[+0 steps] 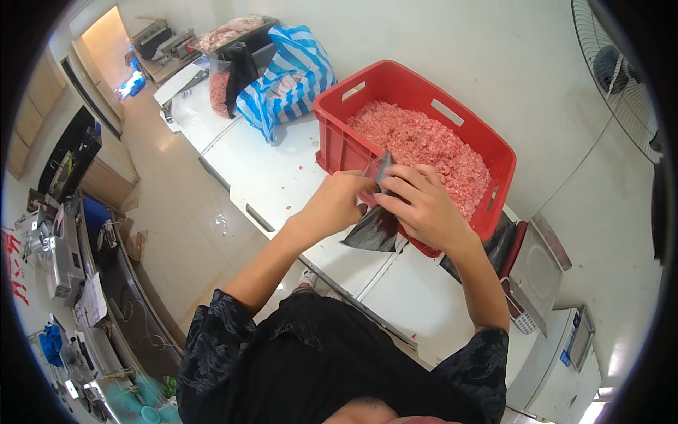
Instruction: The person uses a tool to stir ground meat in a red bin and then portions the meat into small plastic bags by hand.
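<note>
A black plastic bag [374, 232] with a clear side hangs between my two hands, in front of the near left wall of a red plastic crate [337, 134]. My left hand [337, 201] is closed on the bag's left edge near its top. From the right, my right hand [422, 205] pinches the top of the same bag, its fingers bent over it. Some of the fingertips are hidden behind the plastic. Coarsely ground pink meat [424, 145] lies heaped in the crate, just beyond my hands.
The crate stands on white chest freezers [282, 177]. To its right are a stack of black bags [500, 244] and a scale [540, 265]. A blue-striped bag [293, 78], a bag of meat [219, 92] and a tray of meat [229, 34] sit farther left. A fan [614, 71] hangs upper right.
</note>
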`<move>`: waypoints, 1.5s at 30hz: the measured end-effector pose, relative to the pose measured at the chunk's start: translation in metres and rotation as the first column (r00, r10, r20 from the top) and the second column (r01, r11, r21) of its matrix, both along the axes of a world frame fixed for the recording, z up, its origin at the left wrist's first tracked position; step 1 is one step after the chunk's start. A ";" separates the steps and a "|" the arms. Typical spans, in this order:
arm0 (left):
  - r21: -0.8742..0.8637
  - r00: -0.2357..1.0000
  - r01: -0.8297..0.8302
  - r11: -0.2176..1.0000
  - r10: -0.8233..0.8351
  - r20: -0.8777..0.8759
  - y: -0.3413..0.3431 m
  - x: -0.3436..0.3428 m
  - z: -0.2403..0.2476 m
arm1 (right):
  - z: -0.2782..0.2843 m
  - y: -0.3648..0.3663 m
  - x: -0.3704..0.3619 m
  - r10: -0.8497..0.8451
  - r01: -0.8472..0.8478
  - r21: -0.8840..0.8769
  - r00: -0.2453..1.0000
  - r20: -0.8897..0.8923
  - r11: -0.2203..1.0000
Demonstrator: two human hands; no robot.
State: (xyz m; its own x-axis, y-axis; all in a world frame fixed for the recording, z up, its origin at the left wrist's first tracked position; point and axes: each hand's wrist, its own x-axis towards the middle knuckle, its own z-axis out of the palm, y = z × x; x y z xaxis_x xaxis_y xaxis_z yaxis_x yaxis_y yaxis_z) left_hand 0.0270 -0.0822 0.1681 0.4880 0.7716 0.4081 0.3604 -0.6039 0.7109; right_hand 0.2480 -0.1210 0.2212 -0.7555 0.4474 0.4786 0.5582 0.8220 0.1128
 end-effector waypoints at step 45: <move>-0.032 0.891 -0.073 0.997 0.051 -0.451 -0.075 -0.016 0.005 | -0.112 -0.020 -0.055 0.071 0.053 -0.828 0.991 0.111 0.559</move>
